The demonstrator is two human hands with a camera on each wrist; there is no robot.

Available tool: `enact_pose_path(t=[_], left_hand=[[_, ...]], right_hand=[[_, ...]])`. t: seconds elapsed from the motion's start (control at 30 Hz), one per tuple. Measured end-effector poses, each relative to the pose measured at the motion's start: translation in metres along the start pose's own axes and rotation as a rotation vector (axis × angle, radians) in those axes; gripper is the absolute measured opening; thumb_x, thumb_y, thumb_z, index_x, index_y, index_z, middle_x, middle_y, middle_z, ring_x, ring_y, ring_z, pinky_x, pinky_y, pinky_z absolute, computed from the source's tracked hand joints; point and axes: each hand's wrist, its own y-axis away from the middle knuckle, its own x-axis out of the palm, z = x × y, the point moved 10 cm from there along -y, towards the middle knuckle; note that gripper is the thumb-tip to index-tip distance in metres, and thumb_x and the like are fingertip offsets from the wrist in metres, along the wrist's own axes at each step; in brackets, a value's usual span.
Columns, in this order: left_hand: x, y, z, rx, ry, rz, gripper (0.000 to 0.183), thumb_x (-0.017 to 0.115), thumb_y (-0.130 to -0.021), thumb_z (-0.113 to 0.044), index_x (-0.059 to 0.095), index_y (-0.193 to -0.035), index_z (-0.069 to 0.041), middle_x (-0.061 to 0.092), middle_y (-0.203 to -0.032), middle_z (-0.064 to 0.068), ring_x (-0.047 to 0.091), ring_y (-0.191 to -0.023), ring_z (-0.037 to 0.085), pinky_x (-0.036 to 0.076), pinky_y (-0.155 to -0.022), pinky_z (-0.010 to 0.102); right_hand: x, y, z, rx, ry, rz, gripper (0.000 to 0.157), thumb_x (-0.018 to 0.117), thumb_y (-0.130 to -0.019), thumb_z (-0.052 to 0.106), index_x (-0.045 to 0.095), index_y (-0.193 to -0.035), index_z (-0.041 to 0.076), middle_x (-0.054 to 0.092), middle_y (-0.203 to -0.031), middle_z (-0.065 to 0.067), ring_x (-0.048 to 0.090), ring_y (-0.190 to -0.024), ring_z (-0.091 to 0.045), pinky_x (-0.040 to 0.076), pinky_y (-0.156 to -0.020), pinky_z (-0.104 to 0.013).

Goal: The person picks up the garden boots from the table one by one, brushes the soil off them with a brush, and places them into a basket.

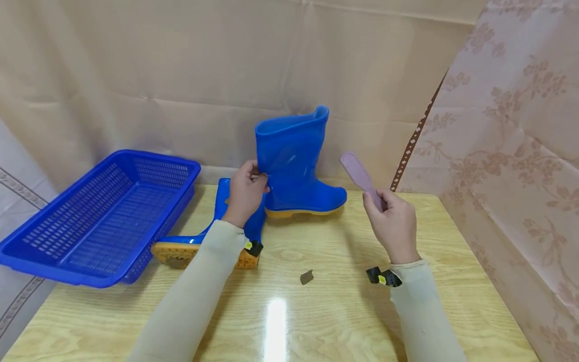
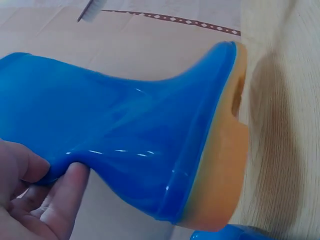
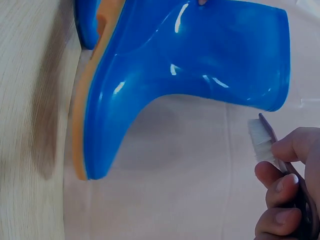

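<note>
A blue rubber boot point(image 1: 291, 166) with a yellow sole is upright over the back of the table, its toe to the right. My left hand point(image 1: 246, 191) pinches the back of its shaft; in the left wrist view the thumb and fingers point(image 2: 67, 200) squeeze the blue rubber. My right hand point(image 1: 393, 221) grips a pale purple brush point(image 1: 357, 173) by the handle, to the right of the boot. White bristles point(image 3: 260, 140) show in the right wrist view, apart from the boot. The second blue boot point(image 1: 221, 201) lies on its side under my left forearm, partly hidden.
A blue plastic basket point(image 1: 97, 274) stands at the left of the wooden table point(image 1: 334, 311). A small dark brown scrap point(image 1: 306, 277) lies near the middle. Beige cloth point(image 1: 203, 75) hangs behind the table, and a flowered cloth point(image 1: 520, 125) hangs at the right.
</note>
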Motion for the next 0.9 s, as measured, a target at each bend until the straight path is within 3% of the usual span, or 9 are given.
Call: enact_pose_path(t=[0.17,0.4,0.57,0.67,0.77,0.9], left_hand=[[0.003,-0.003,0.002,-0.016,-0.063,0.046,0.026,0.051,-0.109,-0.010,0.059,-0.133,-0.007,0.066,-0.118,0.012,0.069,-0.098,0.027,0.060,-0.089,0.042],[0.000,-0.005,-0.002,0.022,-0.087,0.035,0.022,0.052,-0.108,-0.010,0.061,-0.128,-0.007,0.068,-0.119,0.012,0.069,-0.099,0.029,0.060,-0.087,0.045],[0.007,-0.007,0.014,-0.077,-0.022,0.066,0.028,0.049,-0.110,-0.012,0.056,-0.136,-0.004,0.065,-0.128,0.015,0.066,-0.106,0.028,0.058,-0.092,0.043],[0.015,-0.006,0.025,-0.130,-0.036,0.116,0.036,0.044,-0.111,-0.012,0.046,-0.146,-0.004,0.061,-0.132,0.017,0.062,-0.105,0.028,0.055,-0.092,0.041],[0.020,-0.005,0.031,-0.140,-0.064,0.148,0.039,0.041,-0.112,-0.010,0.042,-0.150,-0.004,0.059,-0.132,0.019,0.058,-0.105,0.031,0.052,-0.092,0.044],[0.021,-0.004,0.032,-0.108,-0.094,0.140,0.036,0.040,-0.111,-0.007,0.044,-0.146,-0.002,0.058,-0.137,0.021,0.056,-0.120,0.034,0.048,-0.102,0.051]], right_hand=[[0.000,-0.001,0.001,-0.005,0.000,0.000,0.024,0.071,-0.099,0.023,0.076,-0.092,0.001,0.062,-0.063,-0.007,0.046,-0.049,-0.014,0.032,-0.044,-0.019],[0.000,-0.003,0.001,-0.002,0.003,0.002,0.024,0.071,-0.099,0.023,0.076,-0.093,0.000,0.063,-0.064,-0.007,0.048,-0.051,-0.017,0.032,-0.046,-0.019],[0.000,-0.002,-0.001,0.009,0.007,0.010,0.025,0.070,-0.099,0.024,0.076,-0.094,0.000,0.063,-0.065,-0.008,0.048,-0.052,-0.018,0.032,-0.046,-0.020],[0.001,-0.001,-0.001,0.011,0.004,0.014,0.025,0.070,-0.099,0.025,0.076,-0.093,0.001,0.062,-0.064,-0.007,0.048,-0.051,-0.017,0.032,-0.045,-0.020],[0.001,-0.001,-0.003,0.014,0.000,0.020,0.025,0.070,-0.100,0.026,0.076,-0.092,0.002,0.062,-0.063,-0.006,0.047,-0.050,-0.015,0.032,-0.044,-0.020],[0.002,0.000,-0.003,0.015,-0.003,0.022,0.025,0.071,-0.099,0.027,0.077,-0.092,0.003,0.063,-0.064,-0.006,0.047,-0.050,-0.013,0.032,-0.044,-0.019]])
